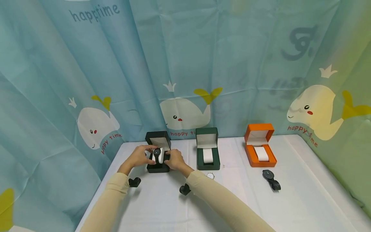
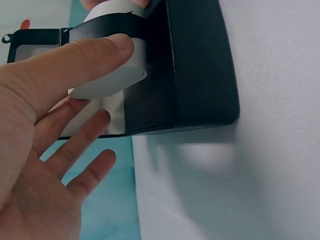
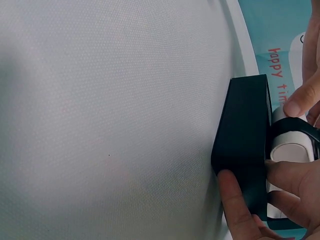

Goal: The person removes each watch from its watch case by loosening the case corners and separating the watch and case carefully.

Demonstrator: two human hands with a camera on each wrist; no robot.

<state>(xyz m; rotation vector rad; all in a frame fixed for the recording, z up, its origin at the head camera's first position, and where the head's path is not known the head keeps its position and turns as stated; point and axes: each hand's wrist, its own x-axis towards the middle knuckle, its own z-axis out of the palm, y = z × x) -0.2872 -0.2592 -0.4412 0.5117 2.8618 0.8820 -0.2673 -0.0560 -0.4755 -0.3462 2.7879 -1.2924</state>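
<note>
A black-dialled watch [image 1: 157,152] is wrapped around a white cushion [image 2: 112,82] at the open black watch box [image 1: 158,169] on the left. My left hand [image 1: 139,157] pinches the watch and cushion from the left, its thumb lying on the black strap [image 2: 102,27] in the left wrist view. The cushion sits tilted partly inside the box; how deep it goes is hidden. My right hand [image 1: 175,160] grips the right side of the box, thumb at the inner edge and a finger against the outer wall [image 3: 240,150].
An open green watch box [image 1: 208,166] and an open orange one [image 1: 262,163] stand to the right, each with a white cushion. A light-dialled watch [image 1: 210,175] lies partly behind the right sleeve. A black watch [image 1: 269,175] lies before the orange box. A curtain [image 1: 185,64] hangs behind the table.
</note>
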